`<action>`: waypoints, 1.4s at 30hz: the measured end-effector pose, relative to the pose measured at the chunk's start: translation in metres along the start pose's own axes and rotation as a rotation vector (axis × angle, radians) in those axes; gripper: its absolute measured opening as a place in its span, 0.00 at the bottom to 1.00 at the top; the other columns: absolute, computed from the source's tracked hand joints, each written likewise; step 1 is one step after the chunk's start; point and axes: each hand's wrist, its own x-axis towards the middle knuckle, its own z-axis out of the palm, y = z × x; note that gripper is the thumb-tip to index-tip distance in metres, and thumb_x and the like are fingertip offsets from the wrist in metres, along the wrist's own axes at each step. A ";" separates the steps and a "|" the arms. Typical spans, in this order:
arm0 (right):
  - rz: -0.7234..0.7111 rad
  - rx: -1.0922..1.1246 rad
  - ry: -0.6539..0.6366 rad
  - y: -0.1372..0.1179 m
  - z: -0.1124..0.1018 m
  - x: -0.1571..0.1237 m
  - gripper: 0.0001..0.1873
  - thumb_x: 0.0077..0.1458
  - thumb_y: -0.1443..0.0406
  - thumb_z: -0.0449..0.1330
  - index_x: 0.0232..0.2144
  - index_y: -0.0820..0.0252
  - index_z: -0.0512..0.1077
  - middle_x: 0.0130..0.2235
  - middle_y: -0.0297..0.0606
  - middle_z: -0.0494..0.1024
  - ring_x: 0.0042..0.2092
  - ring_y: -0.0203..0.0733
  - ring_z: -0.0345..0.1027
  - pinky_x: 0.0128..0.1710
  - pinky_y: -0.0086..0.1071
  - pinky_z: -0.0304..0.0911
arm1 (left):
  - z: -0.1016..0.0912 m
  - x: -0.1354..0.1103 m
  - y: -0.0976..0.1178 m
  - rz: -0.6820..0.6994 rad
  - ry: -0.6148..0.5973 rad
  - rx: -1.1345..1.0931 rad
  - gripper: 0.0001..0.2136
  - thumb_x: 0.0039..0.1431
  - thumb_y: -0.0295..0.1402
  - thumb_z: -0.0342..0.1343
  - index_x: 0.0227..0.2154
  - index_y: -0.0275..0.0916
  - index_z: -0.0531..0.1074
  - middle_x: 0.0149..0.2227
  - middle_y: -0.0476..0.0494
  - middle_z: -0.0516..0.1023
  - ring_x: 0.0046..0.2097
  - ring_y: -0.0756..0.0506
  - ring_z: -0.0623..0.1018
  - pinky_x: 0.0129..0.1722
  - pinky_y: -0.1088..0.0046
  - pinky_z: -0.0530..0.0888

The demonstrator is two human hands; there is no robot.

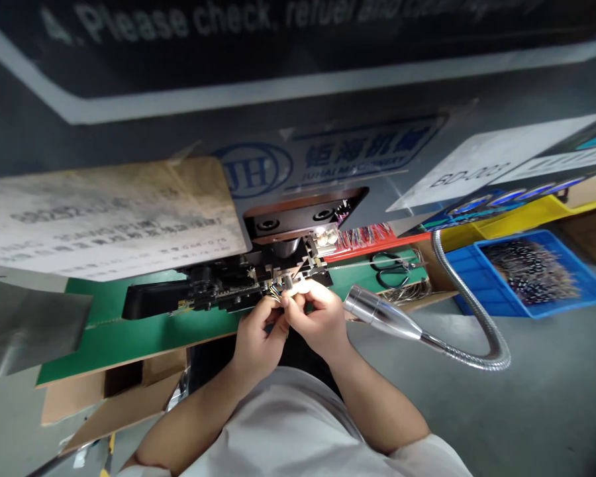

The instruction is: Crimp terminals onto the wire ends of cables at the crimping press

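Both my hands meet in front of a black crimping machine's tooling on a green mat. My left hand is closed in a pinch on a small bundle of thin coloured wires at the machine's die. My right hand is closed too, its fingers pressed on the same wires and a small white piece close to the die. The wire ends are mostly hidden by my fingers.
A silver gooseneck lamp points at the die from the right. Black scissors lie on the mat behind it. A blue bin of wire pieces and a yellow bin stand at right. Cardboard sticks out under the mat.
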 end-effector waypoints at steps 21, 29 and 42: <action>0.111 0.104 0.049 0.004 0.003 -0.008 0.08 0.56 0.62 0.64 0.27 0.59 0.72 0.20 0.28 0.67 0.21 0.32 0.57 0.21 0.27 0.56 | -0.006 -0.001 0.000 0.048 -0.002 0.001 0.08 0.65 0.39 0.55 0.38 0.40 0.71 0.31 0.50 0.79 0.28 0.52 0.76 0.26 0.81 0.69; 0.017 0.041 0.110 0.008 0.008 -0.010 0.10 0.57 0.63 0.64 0.25 0.59 0.71 0.21 0.30 0.72 0.22 0.33 0.64 0.22 0.26 0.61 | -0.003 0.000 0.000 0.113 0.055 0.023 0.04 0.65 0.34 0.55 0.38 0.40 0.71 0.27 0.53 0.76 0.25 0.53 0.74 0.26 0.81 0.69; -0.253 -0.101 0.090 0.007 0.005 -0.010 0.05 0.58 0.71 0.62 0.35 0.57 0.76 0.30 0.34 0.79 0.29 0.36 0.72 0.30 0.29 0.70 | -0.007 -0.001 0.002 0.235 0.103 0.202 0.02 0.64 0.30 0.55 0.38 0.41 0.71 0.32 0.52 0.80 0.31 0.52 0.78 0.32 0.80 0.72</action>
